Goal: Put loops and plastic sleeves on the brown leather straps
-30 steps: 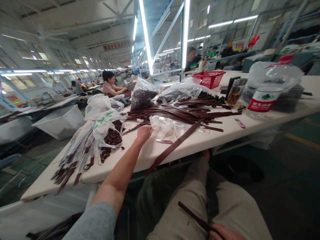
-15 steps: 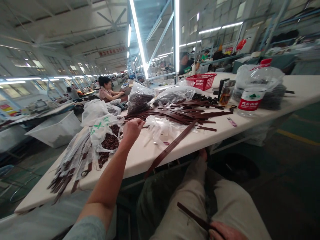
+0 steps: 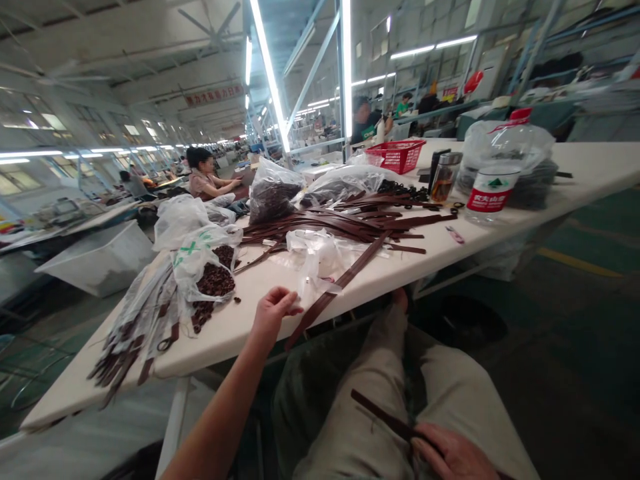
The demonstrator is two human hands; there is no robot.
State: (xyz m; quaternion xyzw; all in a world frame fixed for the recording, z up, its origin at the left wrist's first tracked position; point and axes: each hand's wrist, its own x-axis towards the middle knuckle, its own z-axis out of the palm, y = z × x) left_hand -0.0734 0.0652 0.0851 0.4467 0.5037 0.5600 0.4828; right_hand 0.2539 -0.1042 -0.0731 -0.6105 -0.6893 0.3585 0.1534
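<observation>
Head camera looks along a long factory floor and down at a white counter (image 3: pixel 235 327) and the person's lap. The hands are well apart. The left hand (image 3: pixel 273 317) is open and empty, its fingers loosely spread at the counter's near edge, just beside a long leather strap (image 3: pixel 333 293) that hangs over that edge. The right hand (image 3: pixel 450 453) is low on the thigh of the beige trousers (image 3: pixel 360 433), closed on a brown leather strap (image 3: pixel 385 417) that lies across the leg. Beyond the left hand, a crumpled clear plastic bag (image 3: pixel 313 257) lies against a loose heap of brown leather straps (image 3: pixel 340 223). To its left, a white plastic bag with green print (image 3: pixel 193 267) holds small brown leather pieces (image 3: pixel 203 313), some spilled onto the counter, beside strap bundles in plastic sleeves (image 3: pixel 135 333). Farther along the counter are black rings (image 3: pixel 405 190), a glass flask (image 3: pixel 444 177), a large water bottle (image 3: pixel 485 190) and a red plastic basket (image 3: pixel 397 155). A co-worker (image 3: pixel 207 177) sits at the next counter.
</observation>
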